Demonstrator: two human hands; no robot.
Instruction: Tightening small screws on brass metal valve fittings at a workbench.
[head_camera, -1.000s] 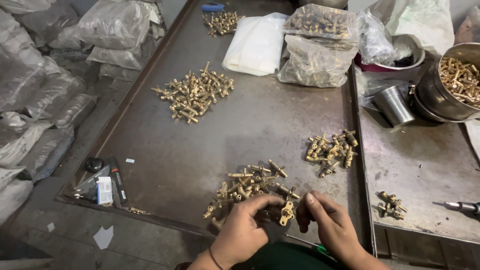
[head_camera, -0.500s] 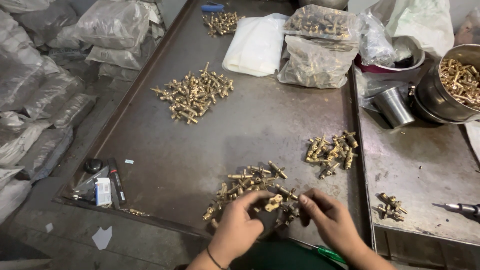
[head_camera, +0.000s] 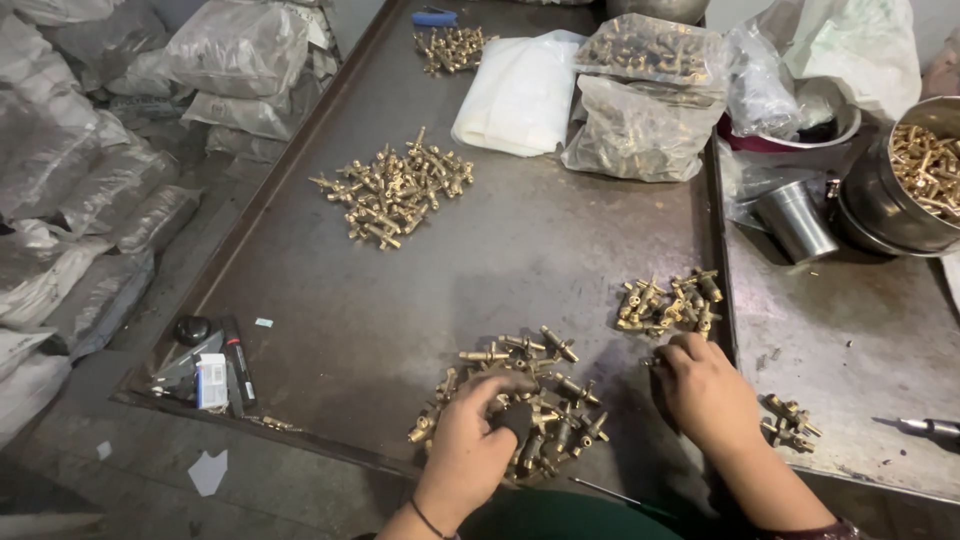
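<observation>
the left hand (head_camera: 478, 432) sits low in the frame, a little left of centre, fingers curled down into the near pile of brass fittings (head_camera: 520, 405); the grip is closed over pieces in that pile, though which single piece it has cannot be told. the right hand (head_camera: 705, 392) lies lower right of centre, knuckles up, its fingertips pinched at a small brass piece (head_camera: 652, 360) by the right edge of the same pile; how firmly that grip has it is hidden by the fingers.

just above the right hand, a smaller cluster of brass fittings (head_camera: 668, 300) rests against the raised right rim of the dark metal desk (head_camera: 500, 250). right of the wrist, on the neighbouring grey surface (head_camera: 860, 340), lie a few loose fittings (head_camera: 790, 420), with a metal tool tip (head_camera: 930, 427) at the right edge of the frame.

in the upper middle, a bigger heap of fittings (head_camera: 393, 190) is well apart from the hands. above it, at the top, is another small heap (head_camera: 450, 47), a folded white bag (head_camera: 520, 95) and clear bags of fittings (head_camera: 645, 100). upper right holds a steel cup (head_camera: 795, 220) and a steel pot of fittings (head_camera: 905, 180). lower left on the desk are markers and a small box (head_camera: 210, 365). grey sacks (head_camera: 90, 170) fill the left side.
</observation>
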